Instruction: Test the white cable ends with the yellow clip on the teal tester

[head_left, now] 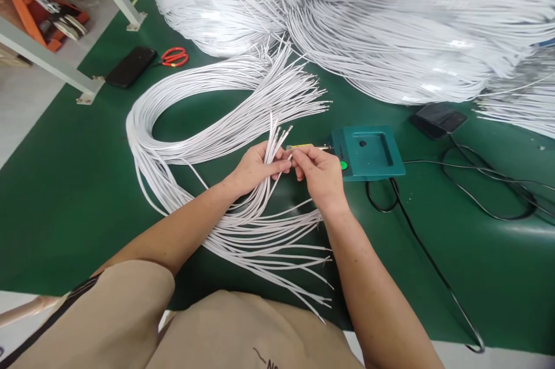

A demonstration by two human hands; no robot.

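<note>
Several white wires [265,187] are bunched in my left hand [256,168], their tips standing up above my thumb. My right hand [318,172] pinches the end of one white wire close beside my left fingertips. Behind my right fingers lies a yellow-handled tool [302,147] with a metal shaft, partly hidden. It reaches toward a teal device [392,152] with a recessed tray and a green light. A larger looped bundle of white wires [141,120] lies around and beyond my left hand, with loose ends spread under my forearms.
A big heap of white wires [390,28] covers the far side of the green table [477,276]. Red-handled scissors [174,56] and a black phone [131,66] lie at the far left. A black box [439,120] and black cables [489,169] are on the right.
</note>
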